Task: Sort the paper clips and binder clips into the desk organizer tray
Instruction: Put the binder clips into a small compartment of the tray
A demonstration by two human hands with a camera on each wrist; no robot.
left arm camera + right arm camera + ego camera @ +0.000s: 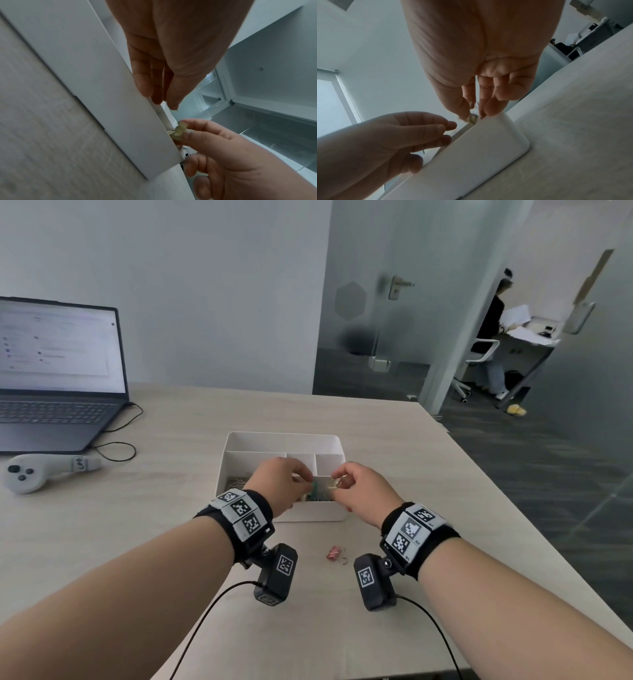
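The white organizer tray [284, 435] stands mid-table; its outer wall fills the left wrist view [102, 81] and right wrist view [471, 155]. My right hand [337, 479] pinches a yellow binder clip [180, 130] by thumb and forefinger just above the tray's front rim; the clip shows again between those fingertips [473, 118]. My left hand [305, 475] hovers beside it over the front compartments, fingers relaxed [164, 102], nothing visible in it. Silver paper clips [234, 482] lie in the front left compartment, coloured binder clips [317, 496] in the middle one. A pink binder clip [336, 554] lies on the table before the tray.
An open laptop [58, 371] and a grey controller [34, 472] with cables sit at the far left. The table's right edge [513, 508] drops to dark floor. A person [493, 330] sits at a desk beyond the glass wall.
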